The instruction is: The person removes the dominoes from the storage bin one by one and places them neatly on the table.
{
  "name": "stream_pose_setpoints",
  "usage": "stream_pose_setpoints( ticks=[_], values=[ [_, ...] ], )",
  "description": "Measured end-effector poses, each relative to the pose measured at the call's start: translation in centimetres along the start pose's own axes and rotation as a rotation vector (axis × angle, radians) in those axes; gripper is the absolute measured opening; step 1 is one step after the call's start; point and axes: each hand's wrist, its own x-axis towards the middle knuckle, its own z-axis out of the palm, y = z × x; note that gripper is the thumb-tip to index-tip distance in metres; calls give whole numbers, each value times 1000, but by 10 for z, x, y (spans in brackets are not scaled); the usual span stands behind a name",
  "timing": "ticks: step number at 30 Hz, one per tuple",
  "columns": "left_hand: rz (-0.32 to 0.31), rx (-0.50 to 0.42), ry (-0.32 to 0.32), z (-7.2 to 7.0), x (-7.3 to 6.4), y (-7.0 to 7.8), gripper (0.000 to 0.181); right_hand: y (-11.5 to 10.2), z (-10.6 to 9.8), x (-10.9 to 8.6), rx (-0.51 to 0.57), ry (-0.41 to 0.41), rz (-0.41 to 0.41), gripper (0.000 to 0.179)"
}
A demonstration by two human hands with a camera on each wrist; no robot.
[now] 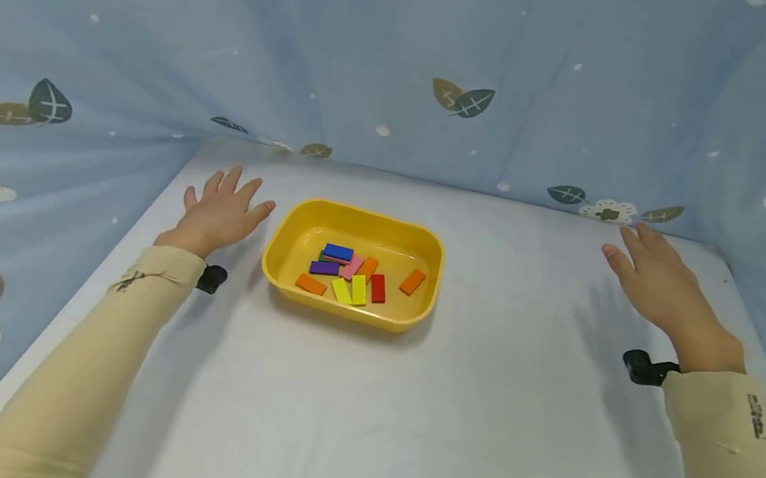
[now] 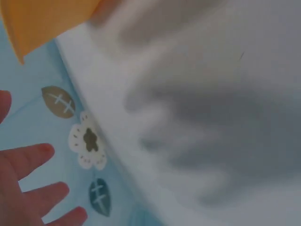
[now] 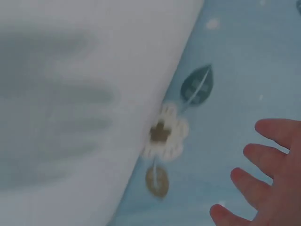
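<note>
A yellow plastic tray (image 1: 420, 313) stands on the white table, left of the middle in the head view. Inside it lie several small flat blocks, among them a red block (image 1: 378, 288), a blue block (image 1: 338, 252), a purple block (image 1: 324, 268) and an orange block (image 1: 412, 281) apart on the right. My left hand (image 1: 215, 215) hovers just left of the tray, fingers spread, holding nothing. Far to the tray's right, my right hand (image 1: 667, 287) is held over the table, fingers extended and nothing in it. Both wrist views show the spread fingers casting shadows on the cloth.
A white cloth (image 1: 441, 435) covers the table. Blue curtains (image 1: 355, 40) with leaf and flower prints enclose the back and both sides. Each wrist wears a black camera strap, such as the right wrist camera (image 1: 643, 368).
</note>
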Motion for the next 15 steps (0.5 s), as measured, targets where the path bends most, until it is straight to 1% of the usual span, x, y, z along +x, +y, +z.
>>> stream_pose_setpoints(
  ticks=[2, 4, 6, 7, 9, 12, 15],
  values=[
    [-1, -52, -8, 7, 1, 2, 72, -4, 9, 0, 62, 34, -5, 72],
    [-3, -145, -33, 16, -1, 3, 69, -10, 16, 0, 117, 73, -4, 69],
    [-12, -274, -77, 26, -4, 3, 69, -17, 23, 1, 164, 112, -7, 66],
    [-27, -352, -105, 31, -6, 3, 71, -20, 26, 1, 184, 130, -6, 65],
    [-42, -499, -133, 40, -10, 3, 72, -28, 32, 3, 227, 165, -10, 61],
    [-53, -689, -128, 49, -15, 5, 71, -39, 41, 8, 299, 209, -37, 56],
    [-42, -915, -108, 54, -19, 10, 68, -50, 51, 12, 376, 228, -70, 53]
  ],
)
